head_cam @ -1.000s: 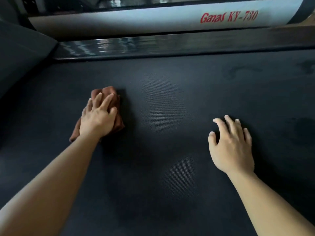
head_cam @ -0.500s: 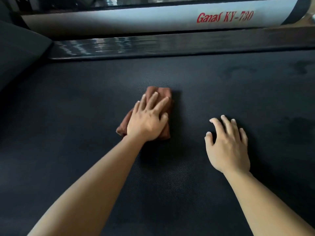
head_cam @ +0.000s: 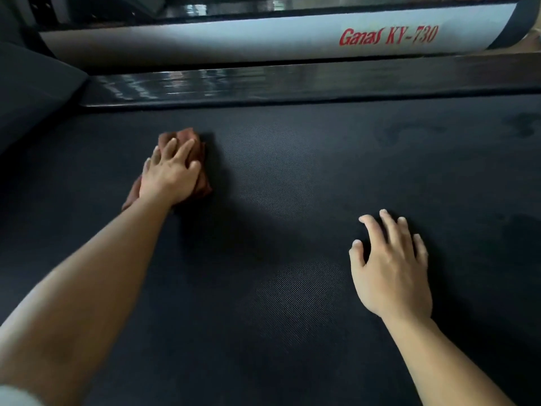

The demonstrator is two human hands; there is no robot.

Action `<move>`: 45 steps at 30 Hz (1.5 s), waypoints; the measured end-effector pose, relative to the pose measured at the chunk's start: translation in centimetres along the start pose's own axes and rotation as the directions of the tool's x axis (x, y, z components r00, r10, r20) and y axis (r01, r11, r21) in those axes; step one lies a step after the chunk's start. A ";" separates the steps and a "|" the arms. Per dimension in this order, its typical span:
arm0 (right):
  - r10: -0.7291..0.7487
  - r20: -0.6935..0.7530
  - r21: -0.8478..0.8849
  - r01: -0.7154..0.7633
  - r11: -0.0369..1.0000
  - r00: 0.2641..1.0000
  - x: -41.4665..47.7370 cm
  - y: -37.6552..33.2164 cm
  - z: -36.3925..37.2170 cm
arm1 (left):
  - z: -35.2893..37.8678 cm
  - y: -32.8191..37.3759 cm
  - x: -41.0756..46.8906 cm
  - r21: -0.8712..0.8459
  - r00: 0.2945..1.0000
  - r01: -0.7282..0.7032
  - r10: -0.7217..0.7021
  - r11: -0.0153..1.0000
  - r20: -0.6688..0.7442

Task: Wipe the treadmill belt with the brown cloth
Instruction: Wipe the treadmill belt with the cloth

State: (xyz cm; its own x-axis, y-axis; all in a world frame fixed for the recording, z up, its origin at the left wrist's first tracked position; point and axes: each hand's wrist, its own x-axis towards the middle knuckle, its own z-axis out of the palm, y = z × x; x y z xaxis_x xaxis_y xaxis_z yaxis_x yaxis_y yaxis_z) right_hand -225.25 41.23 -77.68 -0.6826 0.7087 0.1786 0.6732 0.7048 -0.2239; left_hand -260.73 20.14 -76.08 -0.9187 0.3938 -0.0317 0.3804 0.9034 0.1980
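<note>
Treadmill belt (head_cam: 292,186): L grip (head_cam: 169,174) flat, uncurled, atop brown cloth (head_cam: 187,135); R grip (head_cam: 390,268) splayed, holding nil, tips on belt

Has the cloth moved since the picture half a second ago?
Yes. The cloth slid left across the belt, farther from the red logo, under the left hand.

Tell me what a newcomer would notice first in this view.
The left hand pressing the brown cloth flat on the dark treadmill belt, left of centre, draws the eye first. Next comes the right hand spread on the belt at lower right, then the red Ganas KY-730 lettering on the white cover at top.
</note>
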 end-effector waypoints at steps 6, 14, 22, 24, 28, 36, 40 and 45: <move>0.005 0.034 -0.035 -0.004 0.999 0.999 0.1 0.1 0.2 | 0.7 9.3 6.2 -0.016 0.998 -0.049 0.049 0.999 0.036; 0.010 0.044 -0.027 -0.009 1.000 0.999 0.2 0.1 0.0 | 3.2 19.9 2.2 -0.019 0.894 -0.435 0.435 0.900 0.105; 0.015 0.031 -0.011 -0.015 1.000 0.999 0.1 0.1 -0.1 | 1.9 9.2 -6.4 -0.028 0.791 -0.598 0.596 0.801 0.141; 0.014 0.025 0.000 -0.014 1.000 1.000 0.2 0.1 0.0 | 1.2 5.0 -6.0 -0.018 0.849 -0.517 0.516 0.856 0.112; 0.013 0.004 0.012 -0.013 1.000 1.000 0.1 0.0 0.1 | 0.2 1.8 -1.3 0.001 0.970 -0.240 0.240 0.971 0.040; 0.007 0.002 0.014 -0.007 1.000 1.000 -0.1 0.1 0.0 | 1.4 10.7 2.2 0.003 0.986 -0.157 0.157 0.988 0.052; 0.006 0.018 0.022 -0.006 1.000 1.000 0.0 0.2 0.1 | 2.7 16.2 -0.2 0.002 0.941 -0.333 0.332 0.943 0.070; 0.013 0.035 0.032 -0.014 0.999 0.999 0.1 0.2 0.1 | 3.3 17.9 -6.0 -0.026 0.869 -0.483 0.483 0.875 0.106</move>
State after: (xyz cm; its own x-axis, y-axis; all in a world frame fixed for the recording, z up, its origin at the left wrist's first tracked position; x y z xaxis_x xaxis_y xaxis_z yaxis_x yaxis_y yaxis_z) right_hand -225.22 41.40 -77.79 -0.6835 0.7161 0.1416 0.6732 0.6934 -0.2569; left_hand -248.02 34.53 -75.56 -0.6037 0.7964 -0.0354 0.7738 0.5961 0.2142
